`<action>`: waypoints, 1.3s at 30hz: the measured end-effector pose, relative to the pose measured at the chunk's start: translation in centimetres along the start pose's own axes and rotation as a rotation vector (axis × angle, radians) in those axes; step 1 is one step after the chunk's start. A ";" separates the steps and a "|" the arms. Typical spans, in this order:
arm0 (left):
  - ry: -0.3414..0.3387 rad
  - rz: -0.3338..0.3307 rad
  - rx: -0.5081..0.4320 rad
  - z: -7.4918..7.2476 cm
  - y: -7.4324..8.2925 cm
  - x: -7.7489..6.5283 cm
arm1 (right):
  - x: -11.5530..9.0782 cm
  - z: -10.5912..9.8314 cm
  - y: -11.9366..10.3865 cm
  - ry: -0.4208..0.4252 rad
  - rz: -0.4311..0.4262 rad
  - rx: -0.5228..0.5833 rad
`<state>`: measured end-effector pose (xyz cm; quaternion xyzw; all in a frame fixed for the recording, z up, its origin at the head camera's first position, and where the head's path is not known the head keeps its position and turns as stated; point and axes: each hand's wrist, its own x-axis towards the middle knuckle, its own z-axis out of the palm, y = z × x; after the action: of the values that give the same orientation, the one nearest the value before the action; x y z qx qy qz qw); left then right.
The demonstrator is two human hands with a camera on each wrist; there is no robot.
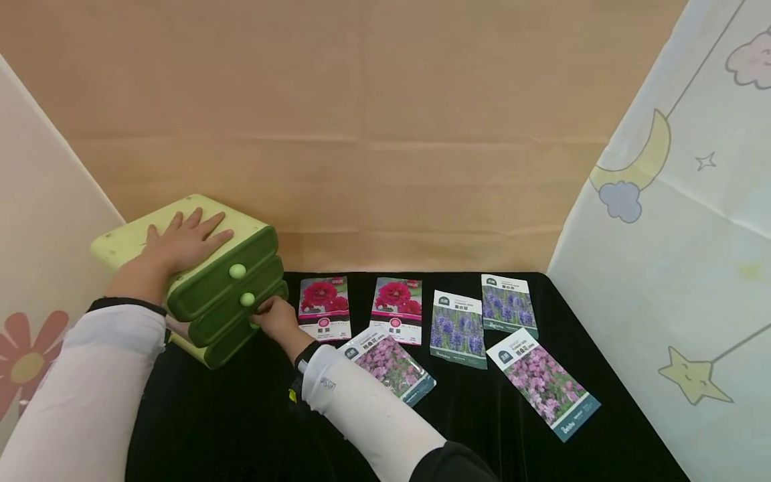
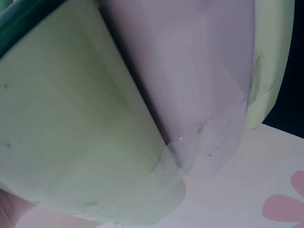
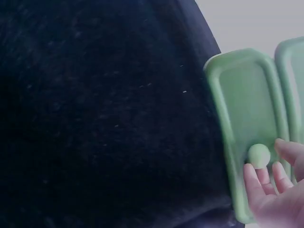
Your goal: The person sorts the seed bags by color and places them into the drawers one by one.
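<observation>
A green drawer box (image 1: 181, 254) with three stacked drawers and round knobs stands tilted toward the right at the left of the black cloth. My left hand (image 1: 183, 242) presses flat on its pale top with the fingers spread. At the lowest drawer, my right hand (image 1: 278, 319) has its fingers curled about the pale green knob (image 3: 259, 156); the thumb shows beside it in the right wrist view. The upper knobs (image 1: 237, 271) are untouched. In the left wrist view, the box's pale side (image 2: 71, 118) and pinkish middle tier (image 2: 190, 71) fill most of the picture.
Two red-flower seed packets (image 1: 324, 308), two purple-flower packets (image 1: 458, 331) and two pink-flower packets (image 1: 545, 385) lie on the black cloth (image 1: 241, 415). My right sleeve partly covers the nearer pink one. A brown backdrop (image 1: 385, 134) and patterned side panels (image 1: 693, 268) surround the surface.
</observation>
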<state>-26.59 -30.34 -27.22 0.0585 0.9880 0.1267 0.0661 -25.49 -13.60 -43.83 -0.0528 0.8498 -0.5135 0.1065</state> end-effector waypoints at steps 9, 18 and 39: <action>0.010 -0.007 0.007 -0.1 -0.1 -0.2 | -0.1 0.7 0.5 0.011 -0.048 -0.055; 0.019 -0.010 0.004 0.0 0.1 -0.2 | -0.5 1.1 0.9 0.030 -0.048 0.005; 0.343 0.003 0.617 7.5 7.9 -3.7 | -0.3 0.7 1.3 0.102 -0.013 0.028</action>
<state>-21.08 -21.39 -31.98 0.0548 0.9763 -0.1700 -0.1219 -25.01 -13.51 -45.29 -0.0302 0.8464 -0.5282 0.0604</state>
